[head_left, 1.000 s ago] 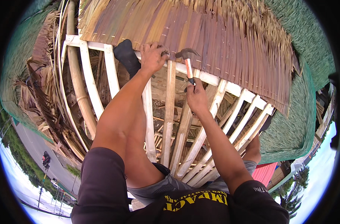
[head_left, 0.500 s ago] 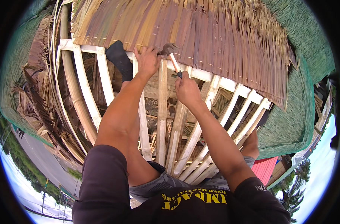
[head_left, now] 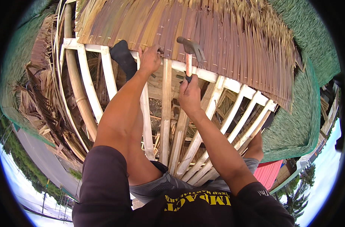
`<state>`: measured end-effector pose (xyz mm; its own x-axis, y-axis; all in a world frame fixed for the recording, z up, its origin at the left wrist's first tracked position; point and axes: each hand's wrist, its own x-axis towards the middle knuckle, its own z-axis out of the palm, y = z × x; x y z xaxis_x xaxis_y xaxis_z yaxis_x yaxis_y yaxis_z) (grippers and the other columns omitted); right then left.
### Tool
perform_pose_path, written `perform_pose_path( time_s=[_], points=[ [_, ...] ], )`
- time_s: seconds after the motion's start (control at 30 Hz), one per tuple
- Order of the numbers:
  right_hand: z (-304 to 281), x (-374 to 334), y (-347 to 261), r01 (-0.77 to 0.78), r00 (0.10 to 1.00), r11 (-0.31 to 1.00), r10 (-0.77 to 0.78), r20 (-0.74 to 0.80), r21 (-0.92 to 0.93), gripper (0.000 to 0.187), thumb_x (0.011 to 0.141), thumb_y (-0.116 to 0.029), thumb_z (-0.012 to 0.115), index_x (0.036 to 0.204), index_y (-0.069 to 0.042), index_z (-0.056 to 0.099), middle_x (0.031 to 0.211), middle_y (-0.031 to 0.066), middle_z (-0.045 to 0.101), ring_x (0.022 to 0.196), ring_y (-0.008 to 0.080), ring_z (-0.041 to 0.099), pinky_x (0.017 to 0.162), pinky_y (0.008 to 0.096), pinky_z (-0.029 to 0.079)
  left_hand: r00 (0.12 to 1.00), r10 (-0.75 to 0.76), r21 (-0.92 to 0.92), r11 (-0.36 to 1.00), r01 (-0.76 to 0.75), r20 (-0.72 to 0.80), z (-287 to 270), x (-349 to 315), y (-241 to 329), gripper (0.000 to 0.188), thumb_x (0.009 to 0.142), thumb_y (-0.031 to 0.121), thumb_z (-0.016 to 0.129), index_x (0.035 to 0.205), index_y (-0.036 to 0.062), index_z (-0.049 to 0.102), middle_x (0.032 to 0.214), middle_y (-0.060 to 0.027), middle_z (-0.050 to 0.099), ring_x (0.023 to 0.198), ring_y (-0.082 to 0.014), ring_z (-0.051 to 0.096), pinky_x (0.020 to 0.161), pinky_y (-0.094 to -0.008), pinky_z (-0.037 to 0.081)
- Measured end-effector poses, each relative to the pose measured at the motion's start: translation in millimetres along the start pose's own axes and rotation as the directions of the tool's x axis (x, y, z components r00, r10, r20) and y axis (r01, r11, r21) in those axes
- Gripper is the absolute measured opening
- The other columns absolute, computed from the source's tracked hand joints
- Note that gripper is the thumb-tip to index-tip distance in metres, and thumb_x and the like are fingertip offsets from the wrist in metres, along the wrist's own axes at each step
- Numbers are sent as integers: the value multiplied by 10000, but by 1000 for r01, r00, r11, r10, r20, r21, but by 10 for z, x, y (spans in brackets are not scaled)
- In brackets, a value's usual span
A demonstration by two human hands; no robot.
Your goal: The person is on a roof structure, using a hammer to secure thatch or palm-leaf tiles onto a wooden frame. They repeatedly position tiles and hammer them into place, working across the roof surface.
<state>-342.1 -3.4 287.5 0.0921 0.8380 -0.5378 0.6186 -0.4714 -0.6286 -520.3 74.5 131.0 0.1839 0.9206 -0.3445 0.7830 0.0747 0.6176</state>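
My right hand (head_left: pixel 190 94) grips the dark lower end of a claw hammer (head_left: pixel 188 64). The hammer stands upright, its metal head over the lower part of the thatch panel (head_left: pixel 218 41), apart from my left hand. At the panel's lower edge, my left hand (head_left: pixel 150 60) is closed, fingers bent against the leaves above a pale wooden crosspiece (head_left: pixel 206 75). Whatever small thing its fingertips pinch is too small to make out. The panel is made of overlapping brown, dried leaves with short pale stitches along its lower edge.
Pale wooden rafters (head_left: pixel 165 109) run toward me with open gaps between them. My dark-socked foot (head_left: pixel 124 56) rests left of my left hand. Bamboo poles (head_left: pixel 76 83) and ragged dry leaves (head_left: pixel 34 94) lie at left. Green netting (head_left: pixel 293 128) covers roofing at right.
The hammer head has moved right and away from my left hand, and the handle has turned more upright. My left hand remains at the panel's edge.
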Motion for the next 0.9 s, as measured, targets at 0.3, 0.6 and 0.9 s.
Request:
perform_pose_path(
  time_s=[0.3, 0.6, 0.9],
  points=[
    [201, 7, 268, -122, 956, 961, 181, 231, -246, 290, 1040, -243, 486, 1191, 0, 435, 906, 345, 679, 847, 528, 673, 718, 578, 550, 958, -23, -196, 977, 82, 286, -279, -53, -110, 397, 960, 61, 516, 1354, 52, 559, 1304, -146, 673, 1295, -301, 593, 1146, -441, 368],
    [-354, -1156, -782, 87, 990, 996, -90, 105, 33, 308, 1047, -270, 473, 1104, 29, 522, 801, 287, 669, 752, 462, 674, 708, 550, 502, 966, -258, -376, 892, 251, 32, -2526, -3020, 625, 332, 983, 78, 528, 1291, -23, 596, 1242, -196, 698, 1168, -295, 672, 1015, -381, 509],
    [306, -3708, -1432, 282, 629, 938, -341, 698, 204, 378, 1032, -334, 530, 1165, 20, 541, 932, 320, 677, 923, 498, 666, 798, 516, 494, 695, -543, -256, 670, 697, 472, -2721, -6937, 1546, 251, 972, 160, 575, 1121, -5, 691, 974, -136, 758, 882, -197, 742, 816, -337, 572]
  ],
)
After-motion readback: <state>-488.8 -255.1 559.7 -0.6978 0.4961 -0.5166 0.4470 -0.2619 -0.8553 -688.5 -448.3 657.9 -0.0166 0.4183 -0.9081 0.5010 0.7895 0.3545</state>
